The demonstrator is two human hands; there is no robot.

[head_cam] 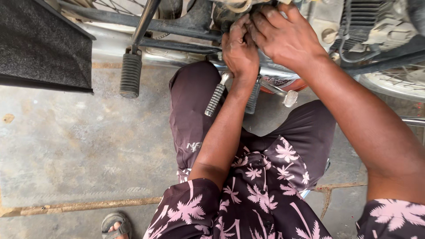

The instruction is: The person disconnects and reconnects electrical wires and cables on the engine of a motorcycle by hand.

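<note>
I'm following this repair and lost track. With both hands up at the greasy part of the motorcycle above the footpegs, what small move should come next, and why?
Probably hold steady with the left hand while the right hand works its fingertips on the dark, greasy engine part. Both hands are pressed together there, and no tool shows. What the fingers grip is hidden, so this is a guess.

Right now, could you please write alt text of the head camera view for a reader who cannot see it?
A seated person presses both hands, left hand and right hand, together against the lower engine area of a motorcycle above their knees. A ribbed footpeg hangs at left over the concrete floor.
</note>
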